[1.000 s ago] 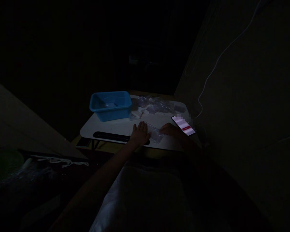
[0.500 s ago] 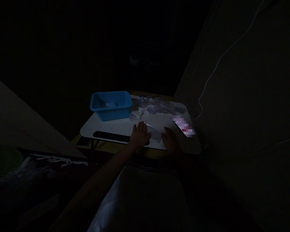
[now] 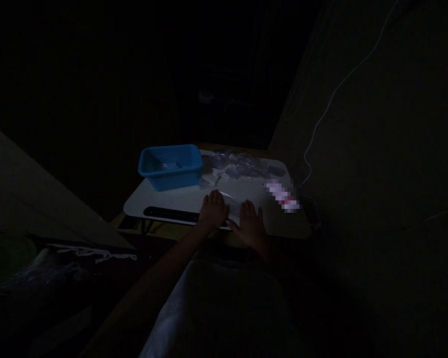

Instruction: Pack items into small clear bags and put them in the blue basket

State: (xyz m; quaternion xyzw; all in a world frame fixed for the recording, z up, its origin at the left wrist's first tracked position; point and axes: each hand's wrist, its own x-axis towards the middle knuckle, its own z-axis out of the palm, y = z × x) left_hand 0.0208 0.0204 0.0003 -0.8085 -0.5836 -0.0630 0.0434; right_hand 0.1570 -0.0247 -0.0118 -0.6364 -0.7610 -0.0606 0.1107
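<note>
Your view: dim; near-black, twelve o'clock; table (image 3: 175, 200) faintly lit; glint on clear plastic (image 3: 234, 204); bright pixelated patch (image 3: 281, 195), three o'clock.

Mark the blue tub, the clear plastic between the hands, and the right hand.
Blue tub (image 3: 177, 181): head view, outer front wall.
Clear plastic (image 3: 234, 205): head view, its exposed middle.
Right hand (image 3: 252, 226): head view, back of the hand.

Tub (image 3: 177, 179) plain blue. Surface (image 3: 134, 204) white; slot (image 3: 170, 214) black. Packet (image 3: 233, 205) clear, colourless. Phone screen (image 3: 280, 193) pixelated: pinkish white, one red patch. Cable (image 3: 330, 102) white. Basket (image 3: 9, 254), lower left, dull green.
</note>
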